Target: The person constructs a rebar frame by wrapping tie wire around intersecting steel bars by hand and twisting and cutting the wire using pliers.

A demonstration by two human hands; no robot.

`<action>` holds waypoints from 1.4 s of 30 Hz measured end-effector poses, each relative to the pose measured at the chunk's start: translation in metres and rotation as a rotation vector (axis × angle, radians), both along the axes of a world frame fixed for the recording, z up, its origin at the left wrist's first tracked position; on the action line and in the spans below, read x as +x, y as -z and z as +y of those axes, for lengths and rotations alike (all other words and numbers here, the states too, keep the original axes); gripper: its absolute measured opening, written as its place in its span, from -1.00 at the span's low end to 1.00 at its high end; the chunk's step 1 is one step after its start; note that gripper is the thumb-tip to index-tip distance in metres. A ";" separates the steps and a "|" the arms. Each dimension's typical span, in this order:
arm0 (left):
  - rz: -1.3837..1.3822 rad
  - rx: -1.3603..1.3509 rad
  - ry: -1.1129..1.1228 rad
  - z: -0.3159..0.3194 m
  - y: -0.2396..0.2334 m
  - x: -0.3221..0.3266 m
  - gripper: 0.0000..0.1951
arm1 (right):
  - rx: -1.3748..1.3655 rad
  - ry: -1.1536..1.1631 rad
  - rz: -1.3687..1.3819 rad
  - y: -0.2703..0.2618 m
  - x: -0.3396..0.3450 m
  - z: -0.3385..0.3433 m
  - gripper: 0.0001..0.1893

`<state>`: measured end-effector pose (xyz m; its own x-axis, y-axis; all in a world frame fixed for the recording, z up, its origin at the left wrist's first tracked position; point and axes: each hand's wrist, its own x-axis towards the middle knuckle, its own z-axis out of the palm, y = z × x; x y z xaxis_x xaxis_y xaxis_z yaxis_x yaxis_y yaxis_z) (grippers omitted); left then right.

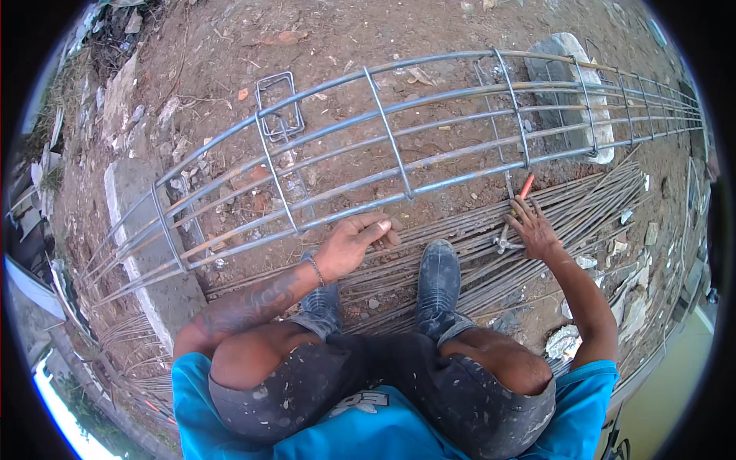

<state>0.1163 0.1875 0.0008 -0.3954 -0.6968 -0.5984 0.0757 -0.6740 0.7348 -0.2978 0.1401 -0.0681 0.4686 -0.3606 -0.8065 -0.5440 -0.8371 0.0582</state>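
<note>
My left hand (368, 234) is just below the near bar of a rebar cage (356, 210), with its fingers curled and the thumb against them. Nothing shows between those fingers, though the inside of the palm is hidden. On the right, my right hand (533, 231) lies over a pair of pincers (503, 238) with an orange-red handle (526, 185). Its fingers cross the handles; whether they grip cannot be seen. Loose steel rods (471, 230) lie beneath the pincers. Square wire stirrups (386, 132) ring the long bars of the cage.
A concrete block (172, 287) props the cage at the left, another pale block (566, 75) at the right. Loose stirrups (280, 106) lie on the dirt behind the cage. My boots (439, 282) stand among the rods. Rubble (563, 343) lies at the right.
</note>
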 end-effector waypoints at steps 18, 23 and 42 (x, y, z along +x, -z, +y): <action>0.138 0.046 -0.050 0.008 0.014 0.007 -0.68 | -0.023 0.738 -0.344 -0.072 0.007 0.054 -0.74; 0.238 0.105 -0.081 0.008 0.017 0.004 -0.72 | 0.545 1.670 -0.560 -0.168 0.105 0.063 -0.77; 0.374 0.132 -0.063 0.001 0.027 0.009 -0.69 | 0.614 1.892 -0.586 -0.192 0.227 0.062 -0.75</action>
<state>0.1255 0.1885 -0.0264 -0.5619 -0.6537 -0.5069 0.3660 -0.7460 0.5564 -0.0710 0.2025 0.1236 0.1144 -0.4009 -0.9090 -0.4116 0.8136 -0.4106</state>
